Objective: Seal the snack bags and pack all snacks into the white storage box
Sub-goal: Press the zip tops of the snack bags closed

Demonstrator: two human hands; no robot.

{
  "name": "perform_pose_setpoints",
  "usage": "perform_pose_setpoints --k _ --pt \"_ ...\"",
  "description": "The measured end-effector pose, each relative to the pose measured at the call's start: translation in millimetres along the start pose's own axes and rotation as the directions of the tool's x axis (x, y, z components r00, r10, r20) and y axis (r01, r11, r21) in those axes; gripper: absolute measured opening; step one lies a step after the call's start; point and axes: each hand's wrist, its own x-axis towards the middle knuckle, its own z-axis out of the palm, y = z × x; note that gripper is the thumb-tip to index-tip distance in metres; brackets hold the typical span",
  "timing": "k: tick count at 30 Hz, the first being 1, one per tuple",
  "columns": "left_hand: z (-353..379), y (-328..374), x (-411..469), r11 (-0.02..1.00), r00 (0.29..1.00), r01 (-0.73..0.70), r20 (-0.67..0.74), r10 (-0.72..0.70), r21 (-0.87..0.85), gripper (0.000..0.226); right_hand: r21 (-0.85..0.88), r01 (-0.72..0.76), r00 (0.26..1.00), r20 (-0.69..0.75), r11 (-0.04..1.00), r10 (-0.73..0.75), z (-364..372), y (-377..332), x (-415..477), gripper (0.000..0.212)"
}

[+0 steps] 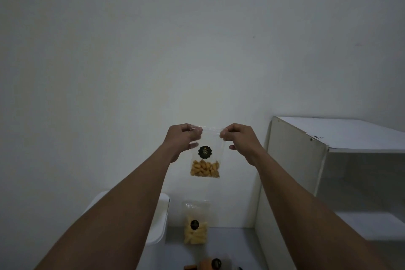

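Where the bag is: the clear bag (205,155) hangs in the air, long side up and down, with its top strip running from 9 to 3 o'clock.
Left hand: the left hand (183,138) pinches the top corner at 9 o'clock.
Right hand: the right hand (238,138) pinches the corner at 3 o'clock, just as near.
Next move: likely squeezing along the strip.
Feel: thin, shiny, floppy plastic; bumpy yellow snacks.
Box: the white storage box (161,215) sits at 7 o'clock, smooth, with round corners.
Second bag (195,223): at 6 o'clock.
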Motion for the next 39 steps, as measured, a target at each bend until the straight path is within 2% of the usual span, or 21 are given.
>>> perform_pose_setpoints --k 4,10,15,19,21,28,36,39 --pt "-3 -3 0 0.997 1.000 0.021 0.018 -0.020 -0.079 0.012 0.017 0.016 1.000 -0.012 1.000 -0.015 -5 -1 2 0.003" --pt "-2 -1 3 0.998 0.998 -0.029 -0.064 0.025 -0.059 0.008 0.000 0.008 0.998 0.062 1.000 -0.008 -2 5 5 0.007" --pt "2 1 5 0.999 0.998 -0.042 -0.050 0.042 -0.012 0.007 -0.042 0.038 0.997 0.073 0.998 -0.035 2 4 7 0.014" --pt "4 -2 5 1.000 1.000 0.003 0.021 -0.004 0.027 0.017 -0.075 0.068 0.997 0.037 0.995 -0.065 1 2 9 0.006" --pt "6 -3 4 0.998 0.999 -0.002 0.043 0.000 0.066 0.015 -0.076 0.067 0.997 0.041 0.995 -0.064 0 2 10 0.006" --pt "9 -3 9 0.986 0.998 -0.059 -0.001 0.060 0.155 0.007 -0.076 0.046 0.994 0.101 0.996 -0.038 3 4 12 0.011" --pt "12 1 4 0.976 0.995 -0.053 0.089 0.034 0.213 0.014 -0.127 0.109 0.990 0.102 0.986 -0.096 6 -2 11 0.009" --pt "10 0 6 0.965 0.996 -0.073 0.075 0.056 0.250 0.011 -0.118 0.106 0.989 0.116 0.987 -0.093 10 -1 11 0.010"
